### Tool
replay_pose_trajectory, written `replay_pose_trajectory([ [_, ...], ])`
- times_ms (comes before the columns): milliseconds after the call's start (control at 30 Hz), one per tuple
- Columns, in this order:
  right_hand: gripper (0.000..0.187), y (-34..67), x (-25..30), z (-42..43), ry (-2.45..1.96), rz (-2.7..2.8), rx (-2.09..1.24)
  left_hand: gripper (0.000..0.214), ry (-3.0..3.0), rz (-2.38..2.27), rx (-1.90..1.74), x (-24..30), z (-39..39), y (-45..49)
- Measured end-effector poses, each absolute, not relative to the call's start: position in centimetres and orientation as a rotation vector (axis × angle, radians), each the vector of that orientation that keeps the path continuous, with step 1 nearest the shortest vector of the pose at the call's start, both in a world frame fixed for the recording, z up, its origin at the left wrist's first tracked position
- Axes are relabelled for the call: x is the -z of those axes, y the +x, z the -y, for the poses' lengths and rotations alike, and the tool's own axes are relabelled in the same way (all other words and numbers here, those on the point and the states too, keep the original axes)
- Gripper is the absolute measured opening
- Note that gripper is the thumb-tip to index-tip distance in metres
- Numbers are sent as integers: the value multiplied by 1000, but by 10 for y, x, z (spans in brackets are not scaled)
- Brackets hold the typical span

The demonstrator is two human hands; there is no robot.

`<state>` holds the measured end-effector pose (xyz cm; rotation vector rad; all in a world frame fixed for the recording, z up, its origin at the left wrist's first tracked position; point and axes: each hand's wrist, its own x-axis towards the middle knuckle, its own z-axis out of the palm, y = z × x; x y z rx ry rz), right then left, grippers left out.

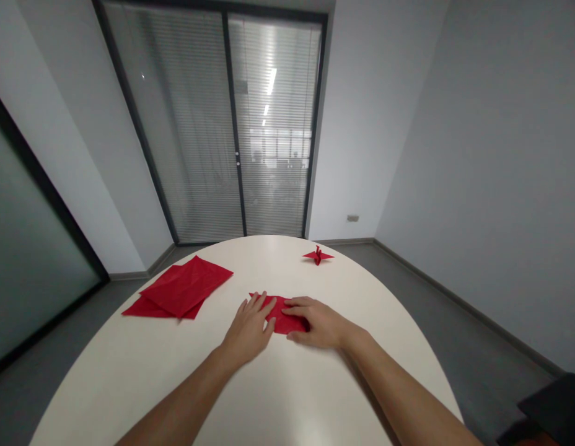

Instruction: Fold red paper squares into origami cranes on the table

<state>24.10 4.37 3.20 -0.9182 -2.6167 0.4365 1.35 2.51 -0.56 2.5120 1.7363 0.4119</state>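
A folded red paper sheet (282, 317) lies on the white round table (278, 396) in front of me. My left hand (249, 328) rests flat on its left part, fingers stretched out and pressing down. My right hand (315, 322) lies on its right part, fingers extended leftward along the paper with the thumb under the edge. Both hands touch the sheet and almost meet at its middle. Much of the paper is hidden beneath them.
A stack of red paper sheets (180, 291) lies at the table's left. A finished red paper crane (318, 255) stands at the far edge. Beyond are glass doors with blinds (232, 124) and grey floor; a dark object (554, 406) sits at lower right.
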Motion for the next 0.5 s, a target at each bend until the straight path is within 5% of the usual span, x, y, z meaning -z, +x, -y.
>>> replay_pose_trajectory([
  [233,63,244,-33,-44,-969,2615,-372,56,2531,-1709,-505,14,-25,9],
  [500,47,248,-27,-49,-1041,2531,-374,39,2552,-1627,-655,7,-24,12],
])
